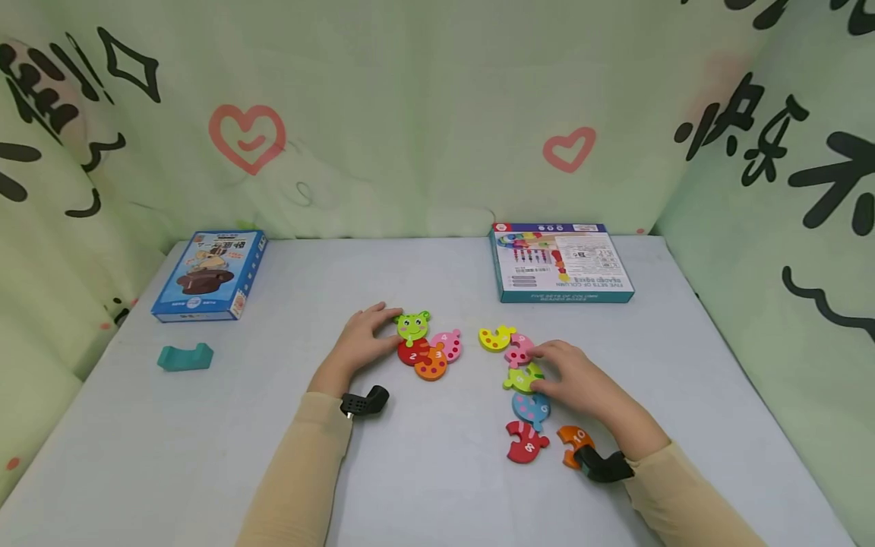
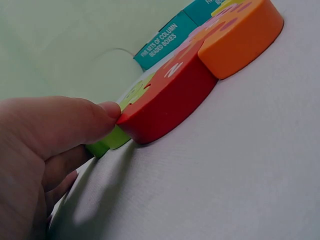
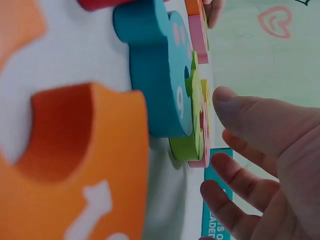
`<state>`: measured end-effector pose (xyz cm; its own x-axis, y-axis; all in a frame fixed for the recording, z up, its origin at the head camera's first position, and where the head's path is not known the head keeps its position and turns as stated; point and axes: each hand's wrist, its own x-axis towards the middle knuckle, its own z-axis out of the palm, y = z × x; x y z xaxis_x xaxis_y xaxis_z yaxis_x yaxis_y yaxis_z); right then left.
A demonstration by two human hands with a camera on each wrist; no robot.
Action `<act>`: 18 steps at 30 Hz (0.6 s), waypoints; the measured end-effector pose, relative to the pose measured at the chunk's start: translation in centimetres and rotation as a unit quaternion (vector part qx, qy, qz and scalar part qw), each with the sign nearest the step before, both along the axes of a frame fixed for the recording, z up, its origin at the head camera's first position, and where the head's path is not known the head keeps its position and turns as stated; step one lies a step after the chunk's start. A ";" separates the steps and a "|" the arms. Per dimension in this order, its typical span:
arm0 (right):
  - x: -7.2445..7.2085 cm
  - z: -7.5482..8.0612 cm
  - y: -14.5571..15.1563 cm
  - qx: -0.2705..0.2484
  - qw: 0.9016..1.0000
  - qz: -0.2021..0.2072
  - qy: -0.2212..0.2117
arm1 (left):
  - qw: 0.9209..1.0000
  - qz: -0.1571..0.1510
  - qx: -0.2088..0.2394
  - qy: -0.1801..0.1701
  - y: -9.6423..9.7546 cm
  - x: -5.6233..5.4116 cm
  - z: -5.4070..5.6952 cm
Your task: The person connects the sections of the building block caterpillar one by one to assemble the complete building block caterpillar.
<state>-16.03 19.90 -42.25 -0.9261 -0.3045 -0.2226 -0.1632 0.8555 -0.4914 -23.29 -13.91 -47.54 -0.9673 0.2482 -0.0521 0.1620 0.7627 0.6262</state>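
Note:
My left hand (image 1: 361,342) pinches the edge of a green smiling animal-head puzzle piece (image 1: 412,325), thumb and forefinger at its left side. A red piece numbered 2 (image 2: 172,95) joins that head, followed by an orange piece numbered 3 (image 1: 431,365) and a pink piece numbered 4 (image 1: 448,344). My right hand (image 1: 577,376) hovers beside a loose column of pieces, fingers spread, with nothing between them in the right wrist view. Its fingertips are close to a pink piece (image 1: 518,351) and a green piece (image 1: 522,377). A blue piece numbered 9 (image 3: 160,75) lies nearer.
A yellow piece (image 1: 496,339) tops the right column; a red piece (image 1: 526,442) ends it. An orange piece numbered 10 (image 1: 573,441) lies under the right wrist. A teal block (image 1: 185,357), a blue box (image 1: 210,275) and a white-and-teal box (image 1: 562,263) sit further out.

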 end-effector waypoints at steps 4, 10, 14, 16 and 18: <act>-0.1 -0.3 -0.2 0.005 1.000 0.005 -0.007 | 1.000 0.002 0.003 -0.003 -0.1 0.0 -0.1; -0.1 -0.4 -0.3 0.020 1.000 0.014 -0.016 | 1.000 0.002 0.003 -0.003 0.0 0.1 0.0; 0.0 -0.3 -0.3 0.024 1.000 0.017 -0.010 | 1.000 0.005 0.003 -0.004 0.0 0.1 0.2; 0.0 -0.3 -0.4 0.023 1.000 0.015 -0.010 | 1.000 0.005 0.005 -0.005 0.0 0.2 0.2; 0.0 -0.2 -0.5 0.022 1.000 0.012 -0.009 | 1.000 0.005 0.006 -0.005 0.0 0.2 0.3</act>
<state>-15.98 19.44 -42.49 -0.9144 -0.3163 -0.2528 -0.1758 0.8725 -0.4559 -23.11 -13.95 -47.26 -0.9690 0.2399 -0.0583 0.1491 0.7569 0.6363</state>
